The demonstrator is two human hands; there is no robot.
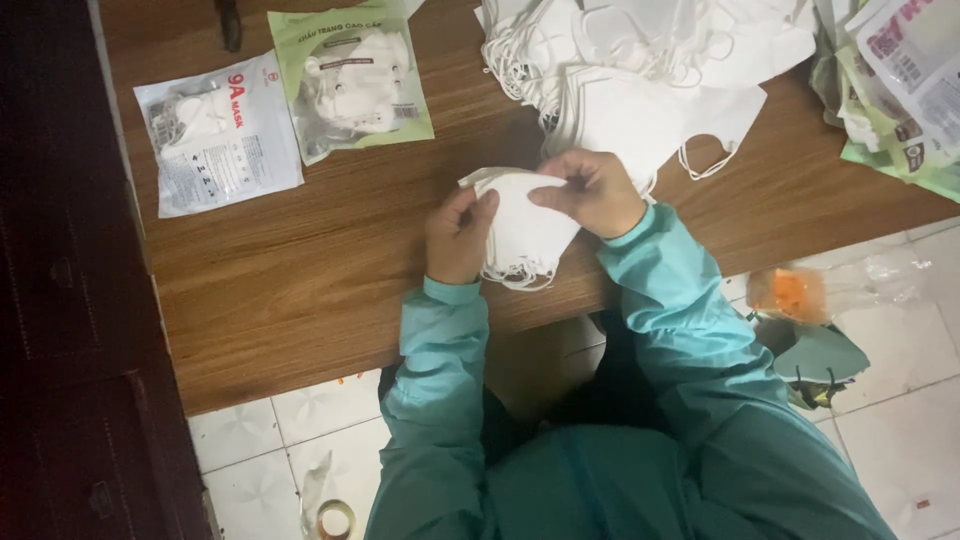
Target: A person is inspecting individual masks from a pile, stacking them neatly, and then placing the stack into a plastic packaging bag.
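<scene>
Teal sleeves, both hands [530,215] around folded white masks [520,225], loops dangling.

The person wears a teal long-sleeved jacket of smooth, slightly shiny cloth. Each sleeve ends in a snug cuff of the same teal at the wrist, below the bare left hand [460,235] and right hand [592,192]. The cloth creases along both forearms, and the body fills the lower middle of the frame.

Mask stack [520,225] on table [300,270], packets [215,135] left (pile [640,60] behind).
</scene>
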